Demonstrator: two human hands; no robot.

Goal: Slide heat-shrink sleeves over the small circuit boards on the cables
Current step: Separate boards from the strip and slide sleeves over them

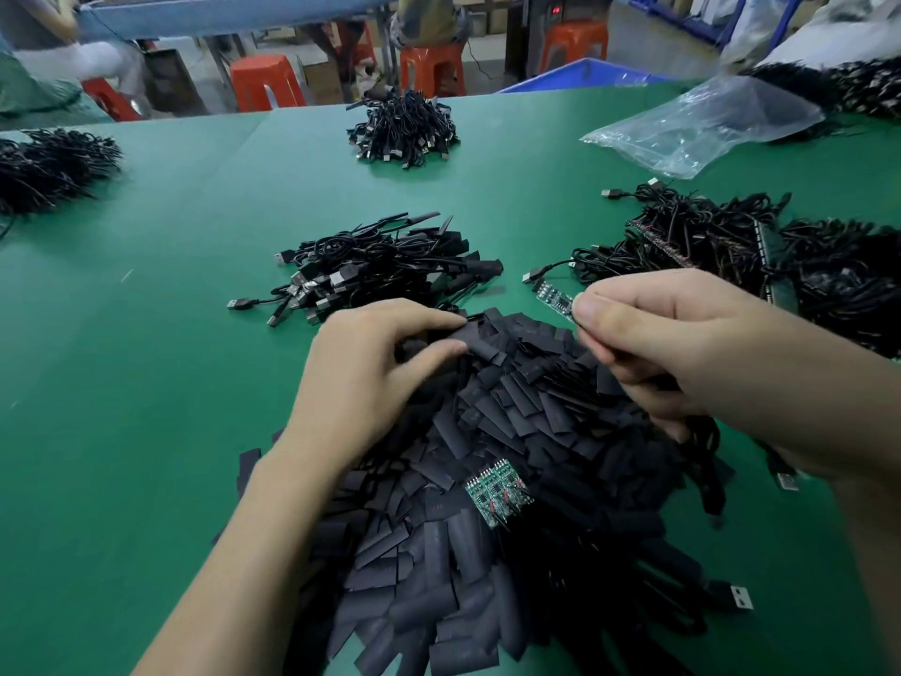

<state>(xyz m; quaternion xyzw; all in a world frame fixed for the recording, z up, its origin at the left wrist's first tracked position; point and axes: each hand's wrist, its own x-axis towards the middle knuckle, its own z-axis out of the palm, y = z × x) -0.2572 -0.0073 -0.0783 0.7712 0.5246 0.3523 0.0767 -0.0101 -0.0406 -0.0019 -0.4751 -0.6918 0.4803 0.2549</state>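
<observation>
A big heap of flat black heat-shrink sleeves covers the green table in front of me. My right hand pinches a small green circuit board by its near end and holds it above the far edge of the heap; its cable runs down under my palm. My left hand lies on the heap's far left side, thumb and forefinger pinching one black sleeve. Three more green circuit boards lie side by side on the heap, their cables below.
A pile of sleeved USB cables lies beyond my left hand. Unsleeved cables with boards are heaped at the right. Further cable piles sit at the far centre and far left. A clear plastic bag lies at the back right.
</observation>
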